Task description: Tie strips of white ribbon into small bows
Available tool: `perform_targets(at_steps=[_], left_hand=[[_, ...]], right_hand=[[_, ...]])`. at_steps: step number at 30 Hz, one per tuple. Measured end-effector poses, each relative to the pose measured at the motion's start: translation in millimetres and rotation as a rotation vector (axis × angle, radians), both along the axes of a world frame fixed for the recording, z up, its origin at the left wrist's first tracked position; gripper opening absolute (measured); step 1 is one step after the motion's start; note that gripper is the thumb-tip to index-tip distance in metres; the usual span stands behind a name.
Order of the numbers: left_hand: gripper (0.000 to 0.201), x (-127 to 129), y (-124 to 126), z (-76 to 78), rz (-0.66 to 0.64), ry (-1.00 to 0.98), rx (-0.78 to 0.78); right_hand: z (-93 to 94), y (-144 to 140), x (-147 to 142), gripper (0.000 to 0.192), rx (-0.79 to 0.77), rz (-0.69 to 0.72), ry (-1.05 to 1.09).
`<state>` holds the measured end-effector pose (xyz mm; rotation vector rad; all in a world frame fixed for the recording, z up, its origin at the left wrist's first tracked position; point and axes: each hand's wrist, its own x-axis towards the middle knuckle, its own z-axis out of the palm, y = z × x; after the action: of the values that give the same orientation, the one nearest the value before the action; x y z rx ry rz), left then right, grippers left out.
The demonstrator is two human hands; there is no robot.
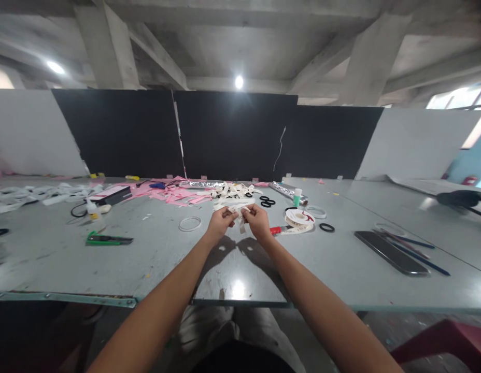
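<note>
While both arms reach forward over the grey counter (155,259), the left hand (221,221) and right hand (256,220) pinch a short strip of white ribbon (239,210) between them, fingers closed on its ends, held just above the surface. Beyond lies a heap of cut white ribbon pieces (235,190) beside pink paper scraps (174,195). Right: a flat ribbon spool (299,218), black rings (267,201), dark slab phone (391,252). Left: thin clear ring (189,224), green-handled cutter (107,239).
</note>
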<state>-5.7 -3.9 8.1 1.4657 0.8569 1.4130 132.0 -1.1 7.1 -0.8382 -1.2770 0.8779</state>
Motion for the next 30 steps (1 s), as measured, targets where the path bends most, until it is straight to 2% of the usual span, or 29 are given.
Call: perform_targets(at_steps=[5, 8, 10, 12, 19, 22, 26, 30], left_hand=[[0.037, -0.1, -1.3, 3.4, 0.045, -0.035, -0.018], [0.04, -1.7, -1.8, 2.8, 0.055, -0.069, -0.169], [0.041, -3.0, -1.4, 1.1, 0.009, -0.059, -0.281], [0.04, -4.0, -0.3, -0.8, -0.052, -0.039, -0.326], [0.041, -4.3, 3.3, -3.2, -0.068, -0.153, -0.241], [0.043, -3.0, 5.6, -3.5, -0.049, -0.205, -0.171], [0.041, -2.9, 8.0, -2.7, -0.038, -0.231, -0.083], [0.042, -5.2, 5.9, -0.3, -0.026, -0.213, -0.11]], right_hand=[[1.1, -0.9, -1.9, 0.03, -0.033, 0.035, -0.033], [0.7, 0.7, -0.8, 0.029, -0.041, 0.035, -0.001], [0.1, 2.2, 0.6, 0.029, -0.042, 0.035, 0.033], [-0.5, 3.2, 1.6, 0.028, -0.038, 0.031, 0.046], [-1.0, 0.1, -1.8, 0.029, -0.057, 0.061, -0.014], [-0.9, 0.4, -2.2, 0.029, -0.126, 0.083, 0.08], [0.2, -0.1, 0.1, 0.03, -0.172, 0.18, 0.242], [1.5, -2.7, 1.6, 0.03, -0.159, 0.228, 0.25]])
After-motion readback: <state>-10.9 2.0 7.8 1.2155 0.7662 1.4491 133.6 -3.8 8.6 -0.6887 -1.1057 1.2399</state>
